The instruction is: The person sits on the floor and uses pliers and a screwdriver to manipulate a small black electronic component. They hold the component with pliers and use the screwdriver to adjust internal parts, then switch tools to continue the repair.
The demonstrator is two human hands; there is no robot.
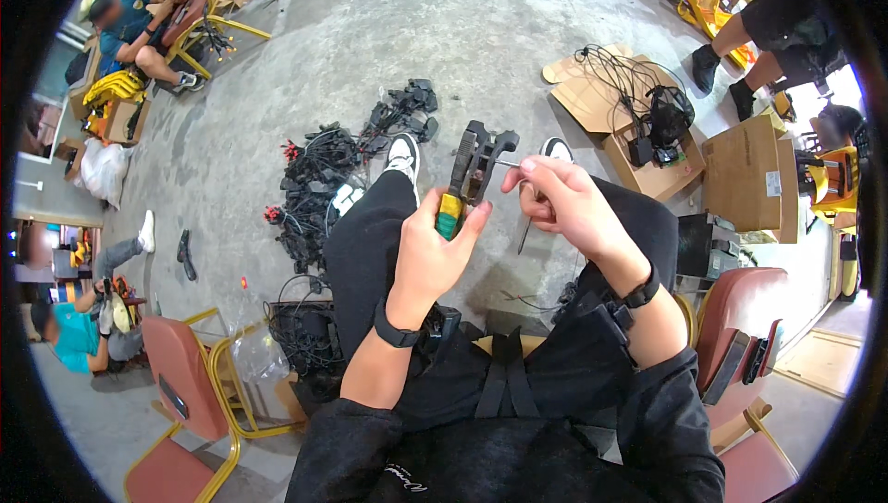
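Note:
My left hand (434,244) is closed around a black plastic bracket-like part (479,165) and a yellow-and-green handle (449,216) lying alongside it. The tool's working end is hard to tell from the black part. From the right, my right hand (560,193) pinches a thin metal rod (507,164) whose tip meets the side of the bracket. A second slim dark shaft (524,237) points down below my right fingers; its upper end is hidden by the hand. Both hands are over the floor between my knees.
Black cables and connectors (319,184) lie heaped beside my left leg. An open cardboard box (652,156) with wires is ahead right, near a larger carton (743,175). Red chairs (185,378) flank me. Other people sit at left; another stands at far right.

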